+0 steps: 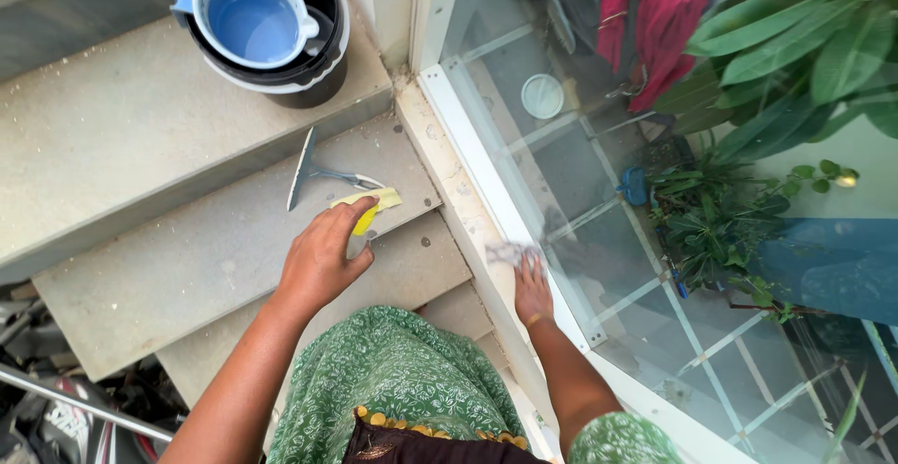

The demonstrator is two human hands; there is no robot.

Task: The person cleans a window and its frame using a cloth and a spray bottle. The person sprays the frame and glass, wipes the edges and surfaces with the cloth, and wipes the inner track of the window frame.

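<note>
Left hand: my left hand (323,258) reaches down to the middle step (187,258) and closes its fingers round the yellow handle (367,218) of the squeegee (313,172). Thumb lies on one side of the handle, fingers curl over the other.

Squeegee: it lies flat on the middle step, near that step's right end. The blade (301,168) points away from me toward the riser of the step above; the handle end points back toward my palm. I judge it lies this way so the handle sits closest to my reach.

Right hand: my right hand (531,286) rests flat and spread on the pale ledge (468,211) beside the white window frame (486,146), fingertips at the edge of the glass (599,239). It grips nothing. A faint smudge shows under the fingertips; I cannot tell whether a cloth is there. I judge this hand is placed for balance while I lean down.

Bucket: a dark bucket (318,85) with a blue jug (251,17) nested inside stands on the upper step (112,118), at its right end, well apart from both hands.

Beyond the glass: green plants (795,43) and a red cloth (659,24) show through the pane.

Clothing: green patterned fabric (393,380) covers my lap at the bottom edge of view.
</note>
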